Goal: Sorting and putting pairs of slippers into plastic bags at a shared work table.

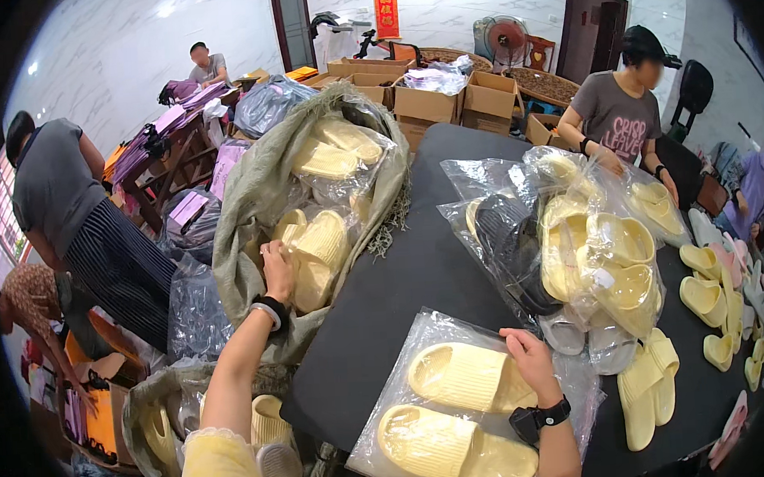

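My left hand [278, 270] reaches into a large woven sack [234, 212] on the left, its fingers curled against a pale yellow slipper [318, 250]. Another yellow pair [338, 150], wrapped in clear plastic, lies higher in the sack. On the black table [346, 370] in front of me is a clear plastic bag [405, 341] with two ribbed yellow slippers [458, 446] lying side by side in it. My right hand [531, 360] grips the right part of this bag; its thumb and fingertips are closed on the film.
Bagged yellow slippers [616, 261] and a black bagged pair [512, 240] are piled at the table's right. Unbagged slippers [649, 389] lie beyond. A co-worker [622, 114] handles bags across the table. A second sack [160, 449] stands lower left; cardboard boxes [427, 102] stand behind.
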Demonstrator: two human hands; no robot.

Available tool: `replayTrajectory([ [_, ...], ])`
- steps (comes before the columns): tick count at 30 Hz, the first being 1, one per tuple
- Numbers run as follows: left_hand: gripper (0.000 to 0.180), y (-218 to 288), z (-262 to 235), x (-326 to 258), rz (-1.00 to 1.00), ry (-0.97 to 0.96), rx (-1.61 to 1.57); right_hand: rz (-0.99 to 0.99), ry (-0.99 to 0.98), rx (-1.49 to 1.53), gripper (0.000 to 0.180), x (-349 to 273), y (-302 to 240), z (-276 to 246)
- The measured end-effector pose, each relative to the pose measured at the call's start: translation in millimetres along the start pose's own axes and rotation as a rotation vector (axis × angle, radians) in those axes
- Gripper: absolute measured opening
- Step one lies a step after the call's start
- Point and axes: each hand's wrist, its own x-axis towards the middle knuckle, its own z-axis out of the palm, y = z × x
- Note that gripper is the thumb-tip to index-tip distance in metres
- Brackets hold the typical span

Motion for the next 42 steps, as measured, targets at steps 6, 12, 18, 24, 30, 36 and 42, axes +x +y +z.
replayTrajectory([
  [6,0.011,75.7,-22.1,45.3,0.164,0.154,-0.214,0.02,0.025,0.004,0.023,-1.6,2.2,-4.4],
  [12,0.016,198.8,-2.6,101.0,0.127,0.163,-0.456,0.013,0.014,0.015,0.023,-2.5,0.2,-3.7],
  [18,0.063,293.0,120.0,136.0,0.221,-0.332,-0.889,0.007,-0.016,-0.005,0.022,-0.4,-2.5,4.6],
  [24,0.078,290.6,139.4,106.4,-0.297,-0.005,-0.352,0.046,0.001,-0.024,0.022,-2.1,2.7,-3.9],
  [30,0.119,144.9,128.6,126.2,-1.154,-0.05,-0.236,0.045,-0.024,-0.037,0.022,1.7,-2.5,-1.5],
  [36,0.067,110.2,152.3,119.0,-1.08,-0.413,-0.846,0.014,0.011,-0.085,0.022,0.9,-1.5,-7.0],
  [42,0.054,97.1,170.0,106.6,-0.617,-0.41,-0.13,0.039,-0.014,-0.063,0.023,0.2,-0.8,0.1],
])
